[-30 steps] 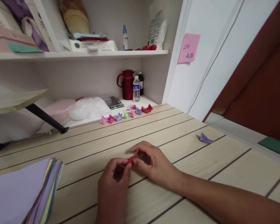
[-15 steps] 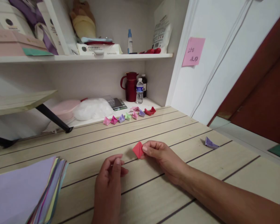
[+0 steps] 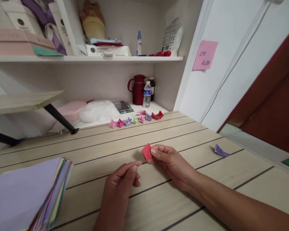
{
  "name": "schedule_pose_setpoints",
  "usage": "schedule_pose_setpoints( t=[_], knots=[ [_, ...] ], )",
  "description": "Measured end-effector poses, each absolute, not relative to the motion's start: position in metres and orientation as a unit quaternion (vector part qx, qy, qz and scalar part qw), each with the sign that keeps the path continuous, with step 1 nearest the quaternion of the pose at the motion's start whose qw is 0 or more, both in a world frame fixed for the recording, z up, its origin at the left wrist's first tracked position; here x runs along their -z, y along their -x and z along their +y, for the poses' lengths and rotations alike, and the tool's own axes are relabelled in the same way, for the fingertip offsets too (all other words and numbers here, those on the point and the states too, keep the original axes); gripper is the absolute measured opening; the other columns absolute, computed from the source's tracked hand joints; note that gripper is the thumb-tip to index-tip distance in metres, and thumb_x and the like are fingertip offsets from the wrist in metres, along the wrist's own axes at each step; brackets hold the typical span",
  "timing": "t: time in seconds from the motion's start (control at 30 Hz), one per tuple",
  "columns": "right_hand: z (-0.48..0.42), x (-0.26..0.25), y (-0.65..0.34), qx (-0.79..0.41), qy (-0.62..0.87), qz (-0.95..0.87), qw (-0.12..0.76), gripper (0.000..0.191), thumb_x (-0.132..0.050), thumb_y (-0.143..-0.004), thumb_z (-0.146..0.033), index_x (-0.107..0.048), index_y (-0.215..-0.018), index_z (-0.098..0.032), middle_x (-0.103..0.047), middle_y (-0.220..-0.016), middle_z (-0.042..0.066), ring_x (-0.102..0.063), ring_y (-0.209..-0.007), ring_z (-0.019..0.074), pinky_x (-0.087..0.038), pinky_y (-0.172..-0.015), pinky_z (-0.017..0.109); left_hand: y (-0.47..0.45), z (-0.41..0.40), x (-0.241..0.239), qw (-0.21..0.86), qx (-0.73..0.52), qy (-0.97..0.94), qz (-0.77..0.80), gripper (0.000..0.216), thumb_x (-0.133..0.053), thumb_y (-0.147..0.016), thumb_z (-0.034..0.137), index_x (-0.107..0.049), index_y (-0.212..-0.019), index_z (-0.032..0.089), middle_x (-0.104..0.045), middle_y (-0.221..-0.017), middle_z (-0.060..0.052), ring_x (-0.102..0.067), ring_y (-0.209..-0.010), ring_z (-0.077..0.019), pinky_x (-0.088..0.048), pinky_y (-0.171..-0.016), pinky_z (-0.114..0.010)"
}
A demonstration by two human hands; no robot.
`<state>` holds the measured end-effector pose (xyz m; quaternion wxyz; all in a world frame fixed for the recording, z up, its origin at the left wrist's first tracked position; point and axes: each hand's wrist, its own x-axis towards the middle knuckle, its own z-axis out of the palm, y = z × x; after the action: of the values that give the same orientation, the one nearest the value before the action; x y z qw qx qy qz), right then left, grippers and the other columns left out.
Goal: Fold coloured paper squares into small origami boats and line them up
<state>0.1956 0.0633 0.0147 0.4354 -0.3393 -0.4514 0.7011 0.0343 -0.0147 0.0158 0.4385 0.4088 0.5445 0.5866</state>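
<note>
My right hand [image 3: 170, 160] pinches a small folded red paper [image 3: 146, 152] by its right corner, thumb on top. The paper is diamond-shaped with a crease running down it, and it is held a little above the slatted wooden table. Below and left of it is my left hand [image 3: 122, 184], empty, with the thumb against the index finger and the other fingers curled. Its index fingertip points toward the paper's lower edge, and I cannot tell if they touch. A purple folded paper boat [image 3: 221, 150] lies farther right on the table [image 3: 233, 173].
Small folded paper boats [image 3: 127, 121] in several colours line the table's back edge. A stack of coloured paper [image 3: 26, 189] lies at the left, below a small raised shelf [image 3: 26, 100] on black legs. Behind stand a dark red jug [image 3: 137, 91] and a water bottle [image 3: 146, 95].
My left hand has moved up and right, closer to the red paper, with its index finger stretched out more. The right hand keeps its pinch. The whole view has shifted slightly.
</note>
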Motion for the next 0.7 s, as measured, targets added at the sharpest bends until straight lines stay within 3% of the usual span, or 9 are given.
schedule_pose_setpoints(
  t=[0.7],
  knots=[
    [0.0585,-0.0128,-0.1932,-0.669,0.345,-0.505,0.423,0.031,-0.079,-0.076,-0.046,-0.069,-0.073,-0.018,-0.068,-0.074,0.002,-0.057,-0.073,0.0165,-0.040,-0.076,0.031,-0.0329,-0.0101,-0.0070,0.453,-0.558,-0.416,0.557,0.029,-0.071,-0.077,0.046,-0.078,-0.090,0.022,-0.063,-0.065,0.002,-0.055,-0.060,-0.0112,-0.045,-0.064,-0.025]
  ],
)
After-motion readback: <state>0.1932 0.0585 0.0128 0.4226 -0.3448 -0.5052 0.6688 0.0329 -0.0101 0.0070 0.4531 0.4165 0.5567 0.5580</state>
